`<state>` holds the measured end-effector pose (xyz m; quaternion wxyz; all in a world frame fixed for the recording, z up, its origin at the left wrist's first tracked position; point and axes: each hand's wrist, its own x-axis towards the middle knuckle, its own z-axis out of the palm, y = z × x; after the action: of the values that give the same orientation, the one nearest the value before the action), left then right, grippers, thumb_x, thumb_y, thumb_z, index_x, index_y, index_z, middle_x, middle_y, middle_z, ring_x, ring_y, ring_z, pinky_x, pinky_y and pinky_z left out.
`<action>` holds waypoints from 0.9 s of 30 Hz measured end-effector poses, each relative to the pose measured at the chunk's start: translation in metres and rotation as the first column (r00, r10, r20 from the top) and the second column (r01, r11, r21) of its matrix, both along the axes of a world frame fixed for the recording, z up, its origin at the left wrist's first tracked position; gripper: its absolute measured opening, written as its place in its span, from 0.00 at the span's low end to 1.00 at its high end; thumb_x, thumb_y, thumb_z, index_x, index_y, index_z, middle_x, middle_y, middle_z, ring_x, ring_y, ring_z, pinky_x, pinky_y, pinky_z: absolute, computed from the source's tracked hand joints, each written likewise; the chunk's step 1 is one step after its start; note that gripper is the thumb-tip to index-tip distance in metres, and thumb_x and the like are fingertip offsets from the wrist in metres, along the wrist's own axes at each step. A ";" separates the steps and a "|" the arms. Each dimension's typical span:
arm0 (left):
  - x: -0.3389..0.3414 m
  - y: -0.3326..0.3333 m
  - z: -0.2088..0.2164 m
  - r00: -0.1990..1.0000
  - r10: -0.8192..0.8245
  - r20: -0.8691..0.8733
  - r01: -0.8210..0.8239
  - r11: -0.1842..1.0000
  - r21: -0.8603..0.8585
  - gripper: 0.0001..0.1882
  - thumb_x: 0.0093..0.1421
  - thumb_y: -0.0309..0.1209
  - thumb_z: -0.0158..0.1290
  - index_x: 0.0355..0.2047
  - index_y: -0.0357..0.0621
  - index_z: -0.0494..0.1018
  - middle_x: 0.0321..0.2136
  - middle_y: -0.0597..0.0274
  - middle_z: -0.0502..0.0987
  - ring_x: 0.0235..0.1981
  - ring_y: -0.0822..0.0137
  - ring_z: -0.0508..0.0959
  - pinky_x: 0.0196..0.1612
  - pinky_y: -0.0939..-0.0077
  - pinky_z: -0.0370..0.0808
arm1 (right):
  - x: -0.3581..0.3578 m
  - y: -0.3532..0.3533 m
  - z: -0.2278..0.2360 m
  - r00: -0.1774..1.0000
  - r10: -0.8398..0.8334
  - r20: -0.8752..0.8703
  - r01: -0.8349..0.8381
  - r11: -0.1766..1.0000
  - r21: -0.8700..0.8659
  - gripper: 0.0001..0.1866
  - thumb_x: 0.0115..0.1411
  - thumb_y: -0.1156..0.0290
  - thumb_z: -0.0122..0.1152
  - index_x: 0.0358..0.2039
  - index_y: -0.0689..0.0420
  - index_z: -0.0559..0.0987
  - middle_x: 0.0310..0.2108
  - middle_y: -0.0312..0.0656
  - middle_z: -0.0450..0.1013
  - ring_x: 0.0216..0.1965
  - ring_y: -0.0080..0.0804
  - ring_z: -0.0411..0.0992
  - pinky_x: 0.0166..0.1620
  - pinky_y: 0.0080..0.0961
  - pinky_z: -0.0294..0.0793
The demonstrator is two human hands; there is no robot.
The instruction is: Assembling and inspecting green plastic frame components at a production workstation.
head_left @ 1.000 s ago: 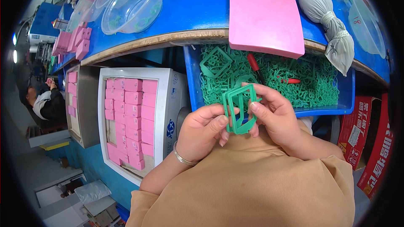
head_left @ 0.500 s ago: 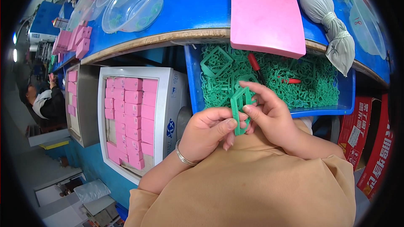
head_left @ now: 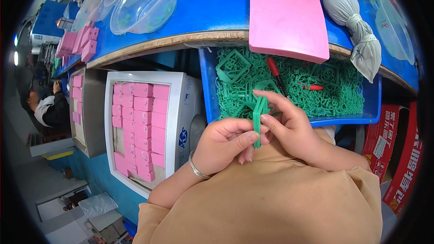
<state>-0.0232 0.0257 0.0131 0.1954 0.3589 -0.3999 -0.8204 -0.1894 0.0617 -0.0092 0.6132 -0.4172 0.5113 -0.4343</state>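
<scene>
Between my two hands is a green plastic frame (head_left: 257, 122), turned nearly edge-on. My left hand (head_left: 228, 138) pinches its lower end between thumb and fingers. My right hand (head_left: 287, 119) grips the upper part, forefinger along the top and thumb at the side. Just beyond my hands lies a blue tray (head_left: 209, 95) filled with small green plastic pieces (head_left: 337, 99) and some larger square green frames (head_left: 233, 66). A red-and-black pen-like tool (head_left: 275, 71) and another red-handled item (head_left: 311, 87) rest on the pieces.
A pink block (head_left: 289, 22) overhangs the blue table's edge (head_left: 203, 13) above the tray. Beside it lies a tied cloth bag (head_left: 348, 13). Clear plastic bowls (head_left: 143, 4) stand left. A white-framed case (head_left: 174, 122) holds pink boxes. A person (head_left: 47, 106) sits far left; red cartons (head_left: 384, 144) stand right.
The green frame has turned in my fingers, from showing its open side to nearly edge-on. Both hands keep their grip and have barely shifted.
</scene>
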 end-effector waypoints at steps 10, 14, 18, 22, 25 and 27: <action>0.002 0.001 0.005 0.993 -0.056 0.105 0.084 0.955 -0.285 0.07 0.53 0.22 0.46 0.33 0.35 0.70 0.25 0.59 0.72 0.17 0.79 0.68 0.19 0.90 0.64 | -0.004 0.000 -0.012 0.981 -0.114 -0.155 0.062 0.951 -0.303 0.16 0.51 0.78 0.51 0.43 0.54 0.70 0.35 0.37 0.60 0.26 0.17 0.60 0.32 0.14 0.64; 0.010 -0.002 0.001 0.996 -0.069 0.052 0.082 0.945 -0.317 0.07 0.52 0.22 0.47 0.33 0.34 0.70 0.26 0.59 0.71 0.19 0.78 0.67 0.20 0.89 0.63 | -0.008 0.001 -0.012 0.990 -0.135 -0.033 0.119 0.945 -0.306 0.14 0.50 0.79 0.53 0.39 0.55 0.73 0.34 0.36 0.60 0.24 0.16 0.58 0.29 0.12 0.61; 0.019 -0.005 -0.003 1.000 0.005 0.028 0.008 0.899 -0.438 0.07 0.52 0.22 0.47 0.32 0.32 0.70 0.27 0.56 0.72 0.21 0.76 0.67 0.23 0.87 0.65 | -0.013 0.003 -0.010 0.992 -0.122 -0.035 0.098 0.910 -0.402 0.12 0.47 0.79 0.56 0.35 0.55 0.75 0.32 0.35 0.60 0.23 0.15 0.55 0.26 0.11 0.57; 0.026 -0.011 -0.005 0.996 0.037 0.084 0.015 0.833 -0.554 0.08 0.53 0.23 0.46 0.32 0.31 0.69 0.27 0.54 0.72 0.22 0.75 0.68 0.25 0.86 0.65 | -0.015 0.005 -0.004 0.993 -0.084 -0.089 0.038 0.901 -0.433 0.12 0.45 0.78 0.59 0.33 0.56 0.75 0.31 0.34 0.61 0.22 0.15 0.56 0.23 0.10 0.56; 0.030 -0.014 -0.010 0.999 -0.001 0.051 0.027 0.863 -0.505 0.10 0.52 0.20 0.45 0.36 0.34 0.70 0.30 0.61 0.70 0.25 0.76 0.68 0.28 0.86 0.66 | -0.016 0.005 -0.003 0.990 -0.083 -0.116 0.014 0.866 -0.500 0.12 0.44 0.78 0.60 0.32 0.56 0.75 0.29 0.34 0.61 0.22 0.14 0.56 0.21 0.10 0.56; 0.028 -0.013 -0.008 0.997 0.013 0.073 0.026 0.858 -0.513 0.10 0.52 0.21 0.45 0.35 0.32 0.70 0.30 0.57 0.71 0.24 0.75 0.68 0.28 0.85 0.66 | -0.015 0.006 -0.001 0.990 -0.078 -0.114 0.012 0.869 -0.495 0.12 0.43 0.78 0.61 0.32 0.56 0.75 0.29 0.34 0.62 0.22 0.15 0.57 0.21 0.10 0.56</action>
<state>0.0043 0.0130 0.0050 0.2664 0.3226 -0.6120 -0.6711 -0.2045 0.0675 -0.0102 0.4415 -0.5750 0.4321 -0.5364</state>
